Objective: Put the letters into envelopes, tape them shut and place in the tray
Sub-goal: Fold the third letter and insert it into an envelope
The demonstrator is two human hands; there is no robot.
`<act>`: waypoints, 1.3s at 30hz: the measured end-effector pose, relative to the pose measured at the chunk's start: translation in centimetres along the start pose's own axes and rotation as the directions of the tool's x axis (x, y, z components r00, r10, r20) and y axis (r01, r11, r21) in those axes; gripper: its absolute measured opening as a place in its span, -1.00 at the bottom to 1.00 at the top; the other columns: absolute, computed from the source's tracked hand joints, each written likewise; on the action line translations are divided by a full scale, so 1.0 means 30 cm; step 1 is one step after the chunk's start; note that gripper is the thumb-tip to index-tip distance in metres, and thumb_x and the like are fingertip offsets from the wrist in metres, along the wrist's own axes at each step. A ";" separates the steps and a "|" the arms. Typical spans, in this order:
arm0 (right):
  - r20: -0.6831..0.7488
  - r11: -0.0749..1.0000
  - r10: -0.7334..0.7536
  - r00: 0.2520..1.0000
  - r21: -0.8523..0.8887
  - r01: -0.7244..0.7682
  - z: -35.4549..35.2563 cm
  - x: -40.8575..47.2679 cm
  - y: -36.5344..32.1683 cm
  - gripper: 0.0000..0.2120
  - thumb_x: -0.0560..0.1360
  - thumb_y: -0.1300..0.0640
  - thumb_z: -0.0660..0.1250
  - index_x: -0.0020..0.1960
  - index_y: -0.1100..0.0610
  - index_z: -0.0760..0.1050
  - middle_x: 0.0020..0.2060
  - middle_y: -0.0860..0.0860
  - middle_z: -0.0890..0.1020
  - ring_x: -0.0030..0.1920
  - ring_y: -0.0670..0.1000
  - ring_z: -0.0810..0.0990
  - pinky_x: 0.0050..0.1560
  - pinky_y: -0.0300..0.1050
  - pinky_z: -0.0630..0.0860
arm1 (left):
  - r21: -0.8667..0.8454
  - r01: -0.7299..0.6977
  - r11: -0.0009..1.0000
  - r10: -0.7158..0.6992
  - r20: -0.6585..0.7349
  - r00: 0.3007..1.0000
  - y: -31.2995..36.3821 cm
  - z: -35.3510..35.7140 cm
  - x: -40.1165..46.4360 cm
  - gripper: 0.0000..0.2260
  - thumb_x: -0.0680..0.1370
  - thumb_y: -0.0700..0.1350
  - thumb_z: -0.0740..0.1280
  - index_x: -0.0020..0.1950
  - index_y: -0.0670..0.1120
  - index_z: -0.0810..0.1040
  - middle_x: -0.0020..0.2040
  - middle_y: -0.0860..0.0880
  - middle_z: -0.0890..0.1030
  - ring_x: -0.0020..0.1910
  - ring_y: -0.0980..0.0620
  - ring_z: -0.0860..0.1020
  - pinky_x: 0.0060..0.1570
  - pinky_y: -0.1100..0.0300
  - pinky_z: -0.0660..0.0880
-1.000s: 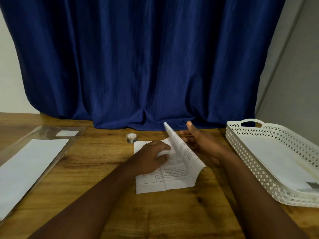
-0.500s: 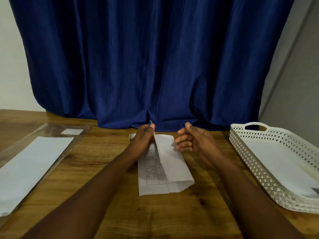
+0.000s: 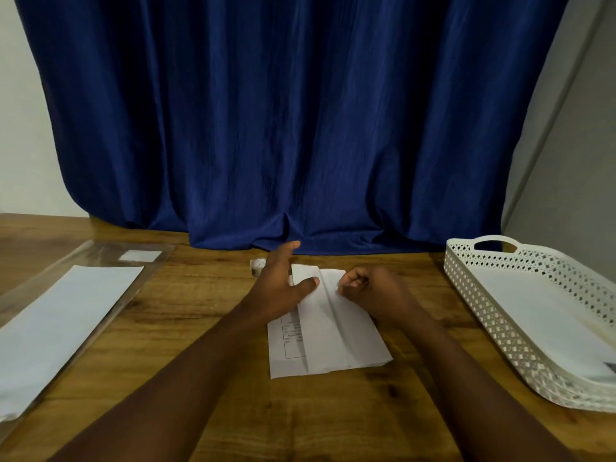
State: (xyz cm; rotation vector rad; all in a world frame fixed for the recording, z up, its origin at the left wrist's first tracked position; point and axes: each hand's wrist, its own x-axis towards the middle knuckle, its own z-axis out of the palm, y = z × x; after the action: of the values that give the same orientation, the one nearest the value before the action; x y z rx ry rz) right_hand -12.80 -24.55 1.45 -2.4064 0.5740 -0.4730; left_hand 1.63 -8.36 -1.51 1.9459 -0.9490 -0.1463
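Left of the tray (image 3: 466, 278), the flat left hand (image 3: 278, 288) pressed the thin, floppy letter (image 3: 333, 328) while the curled right hand (image 3: 373, 291) pinched its fold.

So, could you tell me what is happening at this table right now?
A person is folding a printed letter on the wooden table. The left hand lies flat, pressing its far end, while the right hand, fingers curled, presses the fold beside it. A roll of tape sits just behind the left hand. Envelopes in a clear sleeve wait on the left; the white tray on the right already holds a white envelope.
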 end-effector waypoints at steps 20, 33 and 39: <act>0.294 0.930 -0.161 0.942 -0.274 0.245 0.136 0.000 -0.009 -0.48 0.70 -0.13 -0.09 0.63 -0.07 0.01 0.62 -0.05 0.12 0.61 -0.04 0.03 0.59 0.15 -0.08 | 0.538 -0.367 0.759 0.056 0.507 0.860 0.038 0.065 -0.061 -0.32 0.65 0.32 0.07 0.68 0.13 -0.09 0.70 0.05 -0.10 0.67 0.00 -0.17 0.60 -0.19 -0.23; 0.183 0.780 0.057 0.981 -0.621 0.071 0.119 0.050 0.074 -0.31 0.63 -0.32 -0.14 0.64 0.02 -0.02 0.63 0.04 0.04 0.62 0.15 -0.08 0.55 0.35 -0.10 | 0.597 -0.274 0.754 -0.009 0.427 0.904 0.052 0.046 -0.067 -0.22 0.57 0.46 0.02 0.69 0.09 -0.03 0.70 0.05 -0.10 0.67 0.00 -0.16 0.60 -0.21 -0.19; -0.013 0.655 0.030 0.999 -0.755 -0.029 0.084 0.037 0.030 -0.36 0.59 -0.36 0.02 0.45 0.05 0.41 0.51 0.15 0.36 0.57 0.21 0.16 0.51 0.33 0.02 | 0.564 -0.270 0.781 -0.052 0.489 0.871 0.050 0.040 -0.063 -0.27 0.60 0.41 0.08 0.68 0.16 -0.05 0.69 0.13 -0.10 0.66 0.05 -0.19 0.59 -0.20 -0.22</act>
State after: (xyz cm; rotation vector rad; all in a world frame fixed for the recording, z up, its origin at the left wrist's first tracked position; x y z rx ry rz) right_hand -10.96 -24.53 -0.81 -3.1844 0.9584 -0.2248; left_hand -1.07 -8.31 -1.52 2.5090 -1.6030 -0.2893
